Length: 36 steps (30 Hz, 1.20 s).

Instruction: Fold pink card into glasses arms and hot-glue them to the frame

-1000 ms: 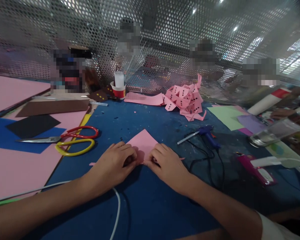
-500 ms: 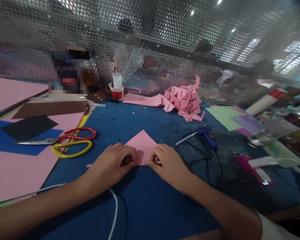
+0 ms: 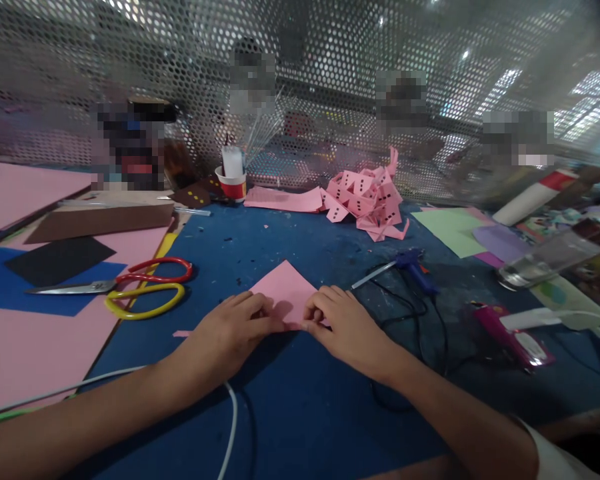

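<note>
The left hand point(image 3: 236, 330) and right hand point(image 3: 349, 328) are pinching the near edge of pink paper point(image 3: 287, 292) lying on the tabletop point(image 3: 305, 413); likely light and easily creased, it is inviting gentle fingertip holds there.

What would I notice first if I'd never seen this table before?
Probably the heap of pink folded paper with black dots, at the back of the blue table. Next, the scissors with one red and one yellow handle, on the left. In the middle, a pink sheet lies between the left hand and the right hand, both touching it.
</note>
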Tool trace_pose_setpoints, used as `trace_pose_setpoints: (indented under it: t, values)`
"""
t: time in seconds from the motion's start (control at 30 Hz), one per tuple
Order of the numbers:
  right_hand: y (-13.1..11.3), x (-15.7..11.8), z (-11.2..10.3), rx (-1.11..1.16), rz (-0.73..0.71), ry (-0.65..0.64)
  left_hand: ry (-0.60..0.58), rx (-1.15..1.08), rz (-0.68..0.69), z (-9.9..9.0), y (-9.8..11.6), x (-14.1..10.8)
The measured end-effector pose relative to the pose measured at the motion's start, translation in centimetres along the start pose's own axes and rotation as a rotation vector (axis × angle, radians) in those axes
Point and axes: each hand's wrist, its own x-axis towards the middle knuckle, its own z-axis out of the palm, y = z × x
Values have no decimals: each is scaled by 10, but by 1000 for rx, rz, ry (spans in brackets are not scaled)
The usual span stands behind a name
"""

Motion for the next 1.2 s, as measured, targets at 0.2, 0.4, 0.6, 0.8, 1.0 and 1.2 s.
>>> trace_pose_setpoints:
  t: [0.2, 0.4, 0.6, 0.8, 1.0, 1.2]
  values:
    - [4, -1, -5, -6, 11, -21, -5, 90, 50, 1, -2, -5]
    - [6, -1, -12, 22, 24, -52, -45, 149, 74, -2, -1, -6]
    - [11, -3, -23, 17, 55, -93, -45, 196, 125, -9, 5, -4]
    - [18, -5, -33, -6, 52, -120, -53, 271, 157, -10, 3, -17]
    - [20, -5, -38, -16, 46, -145, -89, 331, 135, -11, 2, -33]
    - [20, -5, -40, -14, 66, -156, -38, 384, 121, -9, -1, -48]
